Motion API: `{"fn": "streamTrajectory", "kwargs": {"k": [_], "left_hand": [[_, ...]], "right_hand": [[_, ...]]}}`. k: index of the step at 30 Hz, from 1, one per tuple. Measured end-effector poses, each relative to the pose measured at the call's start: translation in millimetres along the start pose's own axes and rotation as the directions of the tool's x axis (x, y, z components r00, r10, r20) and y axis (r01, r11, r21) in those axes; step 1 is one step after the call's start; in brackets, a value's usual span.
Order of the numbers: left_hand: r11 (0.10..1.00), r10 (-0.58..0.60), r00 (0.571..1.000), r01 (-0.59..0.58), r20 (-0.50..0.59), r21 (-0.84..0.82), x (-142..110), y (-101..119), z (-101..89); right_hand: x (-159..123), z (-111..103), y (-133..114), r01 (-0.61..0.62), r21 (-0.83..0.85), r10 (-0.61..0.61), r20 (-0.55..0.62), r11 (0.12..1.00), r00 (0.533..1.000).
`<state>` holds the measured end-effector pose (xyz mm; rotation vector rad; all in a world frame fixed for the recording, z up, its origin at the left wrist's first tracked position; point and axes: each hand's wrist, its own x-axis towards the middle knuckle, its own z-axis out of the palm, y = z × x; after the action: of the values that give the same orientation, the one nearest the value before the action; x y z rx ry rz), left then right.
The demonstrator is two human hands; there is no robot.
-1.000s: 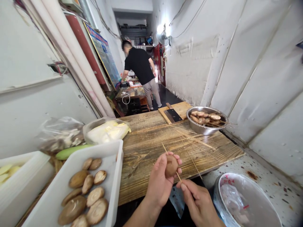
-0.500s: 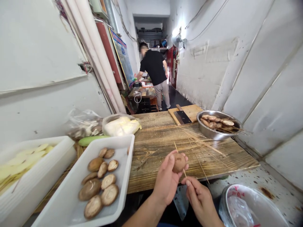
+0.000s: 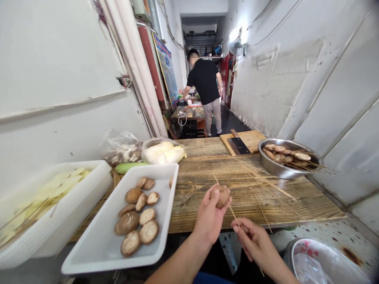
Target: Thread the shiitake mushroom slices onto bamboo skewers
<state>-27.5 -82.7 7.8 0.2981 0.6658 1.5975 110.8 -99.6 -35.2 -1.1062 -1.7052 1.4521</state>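
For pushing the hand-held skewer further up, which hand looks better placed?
Probably the right hand: its fingertips pinch the skewer below the mushroom, while the left hand is occupied cradling the mushroom.

The mushroom [image 3: 222,196] is round and brown, with its smooth cap facing up. It sits in the left hand [image 3: 211,215], near the front edge of the desk [image 3: 189,215]. The stick [image 3: 233,213] is long, thin and tan. It slants, sticking out on both sides of the mushroom, its lower part in the right hand [image 3: 251,237].
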Motion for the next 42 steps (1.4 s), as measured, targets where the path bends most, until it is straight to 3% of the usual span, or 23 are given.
{"fn": "streamTrajectory", "kwargs": {"k": [2,4,5,7,9,12,16,23,29,33,37,40,42], "left_hand": [[1.000,-0.008,1.000,0.008,-0.020,-0.006,4.6,0.9,-3.2],[1.000,-0.022,0.999,0.022,-0.028,-0.022,7.0,0.8,-6.0],[0.999,-0.029,0.999,0.028,-0.034,-0.030,7.7,0.4,-7.3],[0.998,-0.039,0.997,0.036,-0.060,-0.041,9.1,-0.4,-10.1],[0.998,-0.049,0.994,0.044,-0.101,-0.048,11.5,-1.6,-13.7],[0.996,-0.079,0.981,0.069,-0.176,-0.059,16.6,-4.1,-20.3],[0.991,-0.124,0.965,0.109,-0.229,-0.077,23.4,-8.4,-28.5],[0.998,-0.032,0.963,0.018,-0.269,-0.054,45.9,-16.7,-38.1],[0.994,-0.081,0.971,0.061,-0.227,-0.095,56.8,-18.5,-35.7],[0.993,-0.104,0.964,0.086,-0.246,-0.081,55.7,-19.7,-40.4],[0.998,-0.043,0.970,0.030,-0.239,-0.058,58.1,-22.0,-43.9],[0.997,0.004,0.975,-0.021,-0.220,-0.073,56.4,-22.5,-36.9],[0.993,0.040,0.979,-0.061,-0.198,-0.101,50.0,-20.6,-27.7]], "right_hand": [[2.3,-6.7,-1.5,0.007,-0.083,-0.002,0.057,0.997,0.998],[7.9,-18.1,-1.1,0.049,-0.282,-0.031,0.069,0.958,0.997],[12.5,-25.7,-0.2,0.060,-0.436,-0.044,0.047,0.898,0.998],[25.1,-43.6,2.6,0.003,-0.726,-0.067,-0.060,0.688,0.996],[40.7,-61.8,6.1,-0.129,-0.853,-0.085,-0.198,0.506,0.977],[63.4,-82.5,10.9,-0.249,-0.901,-0.067,-0.290,0.355,0.955],[84.9,-93.0,17.3,-0.311,-0.929,0.035,-0.311,0.201,0.950],[100.5,-97.2,24.4,-0.329,-0.942,0.172,-0.315,0.063,0.933],[101.8,-103.5,32.0,-0.264,-0.963,0.082,-0.259,0.056,0.963],[104.2,-110.8,36.4,-0.257,-0.960,0.020,-0.256,0.115,0.966],[104.6,-106.2,29.4,-0.181,-0.946,-0.087,-0.211,0.268,0.974],[98.4,-83.7,19.4,-0.045,-0.905,-0.160,-0.123,0.423,0.979],[89.3,-61.9,12.1,0.081,-0.804,-0.143,-0.005,0.589,0.990]]}}
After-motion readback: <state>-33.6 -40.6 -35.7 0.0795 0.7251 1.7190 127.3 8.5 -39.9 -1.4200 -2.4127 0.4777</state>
